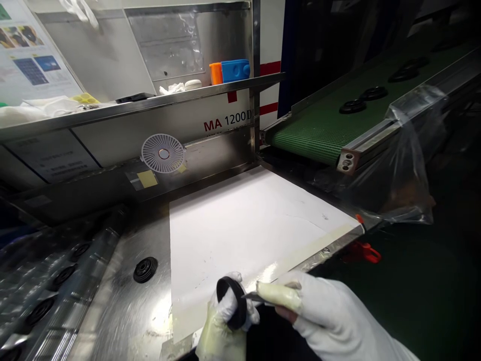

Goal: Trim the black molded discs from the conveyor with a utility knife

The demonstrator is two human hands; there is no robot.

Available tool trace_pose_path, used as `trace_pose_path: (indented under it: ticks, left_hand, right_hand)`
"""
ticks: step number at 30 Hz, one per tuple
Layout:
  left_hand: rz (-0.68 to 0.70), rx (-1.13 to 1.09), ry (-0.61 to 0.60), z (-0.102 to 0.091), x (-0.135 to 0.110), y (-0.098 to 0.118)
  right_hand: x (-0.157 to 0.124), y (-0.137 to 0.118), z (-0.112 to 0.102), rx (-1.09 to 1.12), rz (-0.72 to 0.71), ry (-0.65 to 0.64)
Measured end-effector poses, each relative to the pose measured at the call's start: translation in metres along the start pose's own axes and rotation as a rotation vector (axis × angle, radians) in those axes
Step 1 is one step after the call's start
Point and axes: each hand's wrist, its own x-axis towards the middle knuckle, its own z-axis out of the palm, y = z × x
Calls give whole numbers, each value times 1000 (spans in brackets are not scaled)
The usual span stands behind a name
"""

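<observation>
Two gloved hands work close together at the near edge of the bench. The left hand [227, 313] clamps a black rubber ring [233, 303] upright on its edge, and the right hand [330, 313] pinches a slim metal tool [252, 297], its tip at the ring's rim. A cream finger cot [278, 295] covers the right forefinger. Work this fine seems to go best with the ring's rim firmly braced, the tool held shallow and the wrists kept low, so the tip cannot skid across the rubber.

Just beyond the hands, a white sheet [248, 235] covers part of the stainless bench [112, 271]. One black rubber part [145, 269] sits on the bare steel to the left. Further left, more black rings [39, 311] lie in a row under clear film [78, 271].

To the right, a clear plastic bag [398, 165] hangs by a green conveyor belt [319, 130] carrying a line of black rings [363, 100]; nothing inside the bag can be made out.

Farther off, a steel shelf [150, 103] holds a blue container [235, 71] against an orange one [215, 73], both closed to view, so their contents cannot be seen.
</observation>
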Motion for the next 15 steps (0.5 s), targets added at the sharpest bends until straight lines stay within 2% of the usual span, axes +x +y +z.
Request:
trace_pose_path:
  ticks: [4, 9, 11, 15]
  left_hand:
    - [12, 70, -142, 2, -3, -1]
    - [4, 80, -172, 3, -4, 0]
    - [-34, 79, -148, 4, -6, 3]
    - [-122, 26, 14, 9, -8, 6]
  right_hand:
    - [7, 12, -6, 46, -24, -1]
    - [17, 9, -4, 107, -63, -80]
    - [19, 5, -5, 115, -82, -125]
    - [13, 5, -12, 108, -75, -235]
